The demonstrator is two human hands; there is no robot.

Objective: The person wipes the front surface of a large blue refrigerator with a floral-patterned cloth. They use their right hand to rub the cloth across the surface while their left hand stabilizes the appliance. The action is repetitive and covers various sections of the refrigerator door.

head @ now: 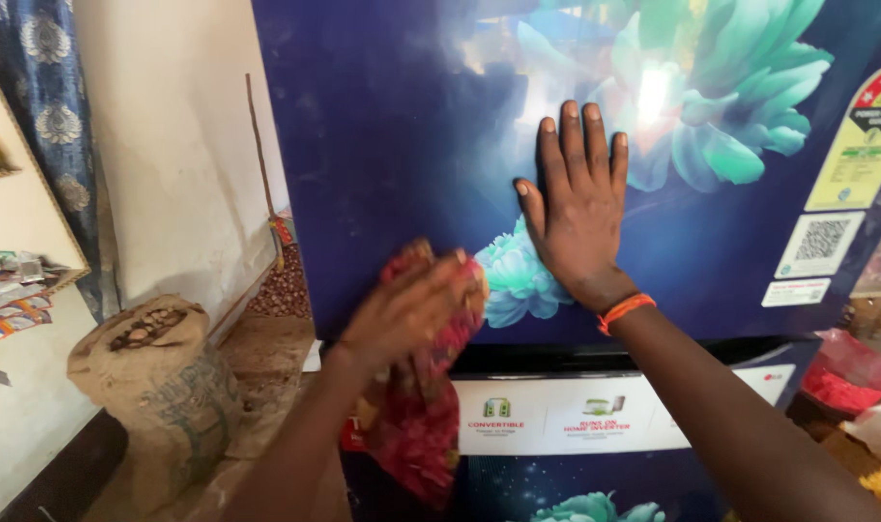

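Observation:
A dark blue refrigerator door [382, 145] with large teal flower prints fills the view in front of me. My right hand [577, 208] lies flat on the door, fingers together and pointing up, an orange band at its wrist. Lower left of it, my left hand [406, 309] presses a crumpled red patterned cloth [421, 425] against the door's lower edge; the hand is motion-blurred. The cloth hangs down over the white label strip [556, 416] of the lower door.
A burlap sack [155, 387] filled with brown nuts stands on the dirt floor at the left by a pale wall. A thin stick [259, 155] leans in the corner. Stickers [861, 145] cover the door's right side. A red bag [841, 372] sits at right.

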